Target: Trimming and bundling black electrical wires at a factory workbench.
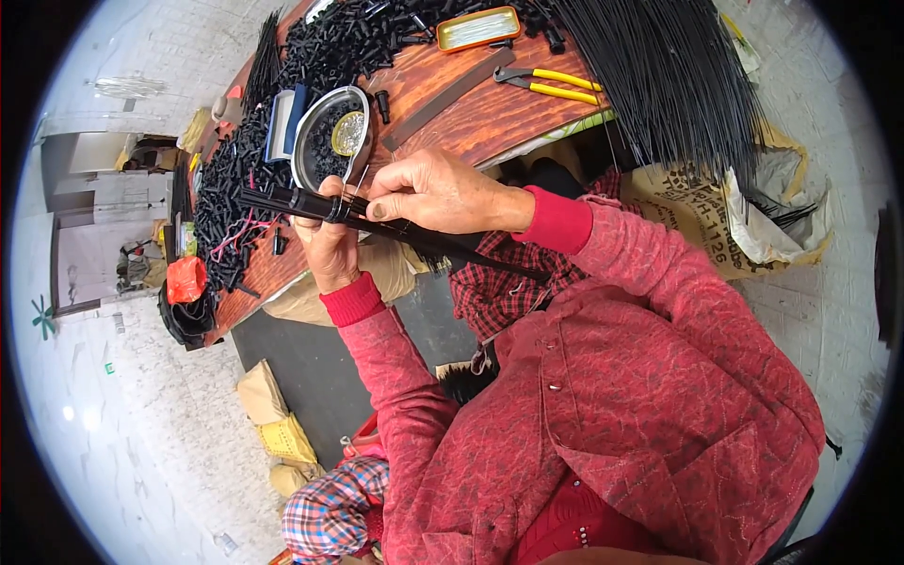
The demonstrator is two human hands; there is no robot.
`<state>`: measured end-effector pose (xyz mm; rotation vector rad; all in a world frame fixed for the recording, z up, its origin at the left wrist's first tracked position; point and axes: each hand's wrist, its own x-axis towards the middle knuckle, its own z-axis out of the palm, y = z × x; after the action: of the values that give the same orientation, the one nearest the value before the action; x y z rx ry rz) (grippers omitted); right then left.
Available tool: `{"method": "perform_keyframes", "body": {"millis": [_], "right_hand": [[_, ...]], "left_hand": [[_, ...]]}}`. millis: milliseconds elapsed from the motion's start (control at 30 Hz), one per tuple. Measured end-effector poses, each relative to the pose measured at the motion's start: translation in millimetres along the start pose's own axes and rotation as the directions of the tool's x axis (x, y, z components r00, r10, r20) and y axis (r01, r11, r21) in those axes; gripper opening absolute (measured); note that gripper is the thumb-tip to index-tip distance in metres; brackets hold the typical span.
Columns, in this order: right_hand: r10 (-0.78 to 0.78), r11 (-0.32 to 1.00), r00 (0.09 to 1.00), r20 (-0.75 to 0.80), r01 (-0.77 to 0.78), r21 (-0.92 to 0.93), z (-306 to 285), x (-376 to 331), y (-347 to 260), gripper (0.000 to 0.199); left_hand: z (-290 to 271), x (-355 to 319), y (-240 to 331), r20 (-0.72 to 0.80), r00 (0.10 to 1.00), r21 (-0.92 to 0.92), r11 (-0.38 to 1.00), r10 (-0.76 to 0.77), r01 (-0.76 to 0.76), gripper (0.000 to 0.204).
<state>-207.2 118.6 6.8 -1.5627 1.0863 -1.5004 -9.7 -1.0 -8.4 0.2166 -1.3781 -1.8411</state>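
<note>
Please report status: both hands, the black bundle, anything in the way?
Left hand gripping black bundle; right hand at it, grip unclear. Bundle slanting across view. Metal bowl close beyond hands.

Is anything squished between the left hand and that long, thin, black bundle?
Nothing I can see: the bare left hand grips the long, thin, black bundle directly, with its fingers against it.

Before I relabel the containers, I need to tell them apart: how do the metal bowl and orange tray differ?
The metal bowl is round and silvery; the orange tray is rectangular. The bowl holds black parts and a yellow dish; the tray holds pale, thin pieces. Both are open-topped.
</note>
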Motion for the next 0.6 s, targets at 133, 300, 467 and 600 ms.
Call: {"method": "perform_keyframes", "body": {"millis": [133,300,467,600], "right_hand": [[-0.011,0.999,1.0,-0.01,0.011,-0.05,-1,1,1,0.018],[-0.003,0.999,1.0,0.007,0.003,-0.039,-2,4,3,0.019],[0.096,0.99,0.988,0.118,-0.107,0.092,-4,11,17,0.021],[0.164,0.973,0.973,0.161,-0.187,0.138,-6,12,10,0.022]], "left_hand": [[1,-1,0,-0.05,0.999,0.043,0.999,0.004,-0.002,0.048],[3,-2,0,-0.051,0.999,0.048,0.999,0.008,-0.005,0.048],[14,3,-4,0.041,0.999,-0.005,1.0,0.024,-0.023,0.046],[5,4,-2,-0.015,1.0,0.041,0.999,-0.014,0.015,0.048]]}}
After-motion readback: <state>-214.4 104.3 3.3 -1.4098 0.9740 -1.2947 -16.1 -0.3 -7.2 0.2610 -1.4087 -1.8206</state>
